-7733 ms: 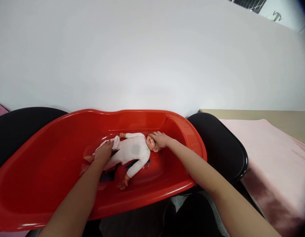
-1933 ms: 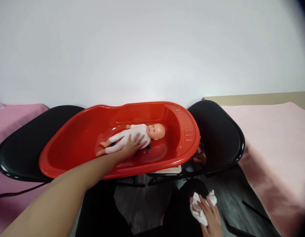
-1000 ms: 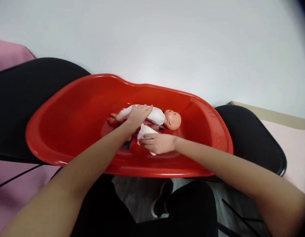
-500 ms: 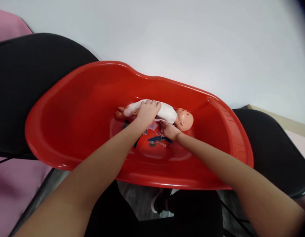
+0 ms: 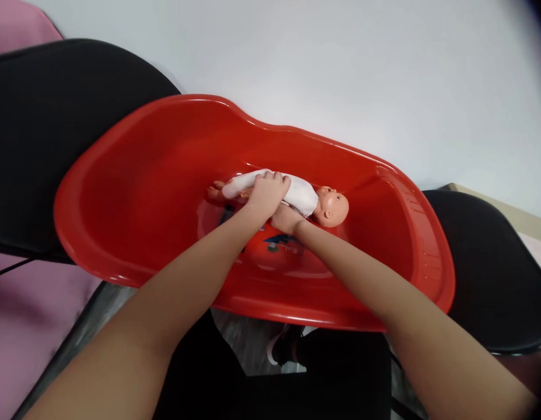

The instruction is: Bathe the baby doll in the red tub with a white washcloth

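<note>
A baby doll (image 5: 329,205) in a white suit lies on its side in the bottom of a red plastic tub (image 5: 421,233), head to the right. My left hand (image 5: 265,193) is wrapped over the doll's middle, fingers curled round the body. My right hand (image 5: 284,219) is pushed in beneath the doll's back, just under my left hand. Its fingers are hidden by the doll and by my left hand. The white cloth it carried earlier is out of sight.
The tub rests across two black chairs, one at the left (image 5: 52,116) and one at the right (image 5: 489,262). Pink fabric (image 5: 21,315) lies at the lower left. A white wall stands behind. My dark-clad legs and a shoe (image 5: 281,350) show below the tub.
My left hand rolled the doll from its back onto its side. My right hand fetched a white cloth from my lap and slid in under the doll. The camera came closer.
</note>
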Motion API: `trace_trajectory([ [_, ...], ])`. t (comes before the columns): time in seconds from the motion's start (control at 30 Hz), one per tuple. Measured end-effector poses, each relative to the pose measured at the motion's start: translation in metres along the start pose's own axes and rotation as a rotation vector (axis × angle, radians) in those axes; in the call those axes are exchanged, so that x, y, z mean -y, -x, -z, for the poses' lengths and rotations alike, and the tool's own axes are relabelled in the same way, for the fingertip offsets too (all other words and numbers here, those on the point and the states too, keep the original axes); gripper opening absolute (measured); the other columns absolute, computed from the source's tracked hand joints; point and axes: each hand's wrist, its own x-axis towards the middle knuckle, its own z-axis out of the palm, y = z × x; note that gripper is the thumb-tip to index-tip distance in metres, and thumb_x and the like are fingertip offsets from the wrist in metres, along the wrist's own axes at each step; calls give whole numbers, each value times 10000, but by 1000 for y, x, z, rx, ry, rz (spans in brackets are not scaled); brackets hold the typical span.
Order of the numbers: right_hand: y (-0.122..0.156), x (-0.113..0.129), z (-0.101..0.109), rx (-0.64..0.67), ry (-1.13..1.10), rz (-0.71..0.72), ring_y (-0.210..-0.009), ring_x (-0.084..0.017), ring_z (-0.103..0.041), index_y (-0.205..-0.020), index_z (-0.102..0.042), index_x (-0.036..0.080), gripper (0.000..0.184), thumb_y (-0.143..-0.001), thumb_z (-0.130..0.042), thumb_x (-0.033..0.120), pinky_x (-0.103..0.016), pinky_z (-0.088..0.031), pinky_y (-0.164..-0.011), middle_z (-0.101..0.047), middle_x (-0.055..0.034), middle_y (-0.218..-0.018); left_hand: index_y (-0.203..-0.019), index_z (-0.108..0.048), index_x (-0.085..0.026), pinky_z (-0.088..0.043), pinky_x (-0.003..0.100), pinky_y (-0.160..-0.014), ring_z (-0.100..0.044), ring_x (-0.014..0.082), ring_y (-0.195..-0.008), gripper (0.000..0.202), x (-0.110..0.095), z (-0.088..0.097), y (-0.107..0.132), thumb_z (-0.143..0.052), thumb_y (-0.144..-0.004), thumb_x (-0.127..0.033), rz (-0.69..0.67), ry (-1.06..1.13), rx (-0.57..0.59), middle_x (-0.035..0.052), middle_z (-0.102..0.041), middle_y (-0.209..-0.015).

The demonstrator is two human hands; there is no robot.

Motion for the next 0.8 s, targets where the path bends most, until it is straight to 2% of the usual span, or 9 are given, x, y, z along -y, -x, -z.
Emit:
trace_trajectory([
  [0.07,18,-20,15,112,206,68,-1677,-309,-336,-1290,-772,111,419,-942,-539,130,-503,-150,-1397,-645,-112,-1593,-1462,-619,-113,-494,487,-994,-625,389,-1302,419,1,0,3,-421,-1094,-83,1,-67,-6,234,-686,-1378],
  [0.13,43,-39,34,247,503,166,-1670,-351,-357,-1337,-779,148,548,-858,-541,32,-628,-153,-1393,-667,-138,-1566,-1467,-615,-121,-489,476,-993,-632,375,-1281,416,2,-1,6,-415,-1103,-100,-16,-115,-25,221,-693,-1368],
  [0.2,64,-47,48,364,740,265,-1638,-359,-422,-1312,-805,191,614,-793,-542,-5,-686,-179,-1372,-741,-121,-1462,-1464,-617,-111,-475,484,-1013,-636,372,-1272,415,1,-2,7,-402,-1109,-104,-36,-129,-50,226,-693,-1365],
  [0.33,64,-20,48,539,1061,560,-1617,-305,-448,-1170,-839,195,464,-903,-501,23,-639,-213,-1378,-801,-71,-1295,-1453,-621,-98,-461,493,-1028,-641,379,-1270,413,-1,-4,6,-392,-1110,-104,-33,-137,-49,235,-696,-1362],
  [0.43,39,5,40,524,1235,650,-1534,-309,-537,-1160,-846,137,383,-975,-517,74,-512,-339,-1363,-789,-125,-1300,-1433,-635,-91,-436,525,-1076,-644,383,-1265,400,0,-6,5,-399,-1111,-118,-34,-155,-59,236,-706,-1349],
  [0.53,32,3,47,472,1327,625,-1504,-308,-580,-1193,-845,121,392,-952,-549,34,-474,-340,-1370,-777,-154,-1341,-1424,-646,-95,-412,545,-1116,-643,377,-1267,390,2,-8,5,-415,-1111,-126,-31,-137,-68,232,-713,-1336],
  [0.6,48,-10,66,493,1379,618,-1524,-281,-572,-1251,-835,160,461,-924,-555,-5,-484,-315,-1384,-773,-119,-1373,-1431,-644,-95,-413,547,-1122,-641,377,-1278,392,3,-11,6,-421,-1110,-124,-29,-117,-68,236,-710,-1343],
  [0.7,94,-27,105,507,1403,598,-1503,-267,-598,-1384,-782,140,490,-955,-571,31,-466,-404,-1347,-736,-136,-1460,-1427,-649,-91,-401,567,-1150,-644,377,-1284,400,3,-14,7,-413,-1104,-103,-34,-113,-76,240,-708,-1350],
  [0.8,139,-27,142,329,1273,643,-1577,-306,-514,-1565,-630,47,541,-1034,-545,100,-533,-407,-1342,-625,-217,-1595,-1409,-661,-87,-373,595,-1183,-651,375,-1276,402,2,-16,7,-398,-1104,-95,-39,-121,-79,240,-713,-1339],
])
